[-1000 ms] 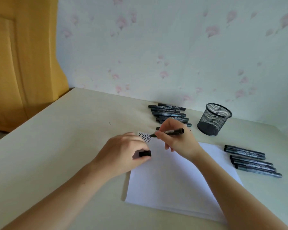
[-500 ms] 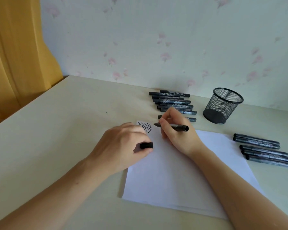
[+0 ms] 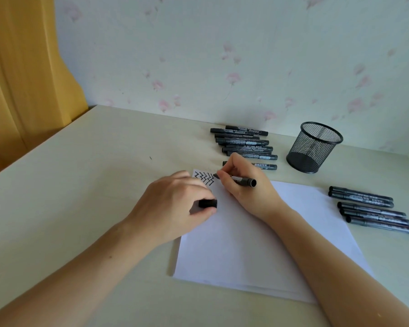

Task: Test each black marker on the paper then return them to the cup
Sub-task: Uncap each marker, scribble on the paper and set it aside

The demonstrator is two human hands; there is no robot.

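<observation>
Head view: uncapped marker [image 3: 242, 181] held low and nearly flat in the right hand [image 3: 243, 187], fingers curled round the barrel in a writing grip, tip aimed left at the far-left corner of the paper [image 3: 257, 239], right beside a row of black zigzag marks [image 3: 204, 178]. Whether the tip touches the sheet cannot be told. Heel of that hand rests on the sheet, likely to steady the stroke. Left hand [image 3: 175, 206] lies just left of it on the paper's left edge, thumb and fingers pinching the cap [image 3: 207, 203]; probably kept ready for recapping, and the hand's weight also pins the sheet. Zigzags sit packed together in one corner, which looks like a way to save room for the many tests left. Far of the hands, a stack of markers [image 3: 244, 145] lies side by side near the wall; judged to be the untested lot, being closest to the writing spot. To the right of the paper, a second group of markers [image 3: 373, 212] lies in parallel, perhaps those already tried. Mesh cup [image 3: 314, 147] stands upright at far right between the two groups, apparently empty through the mesh, so no returns seem made yet. All rests on a pale table [image 3: 80, 185] set against flowered wallpaper [image 3: 222, 55]; a yellow curtain [image 3: 21, 79] hangs at far left.
</observation>
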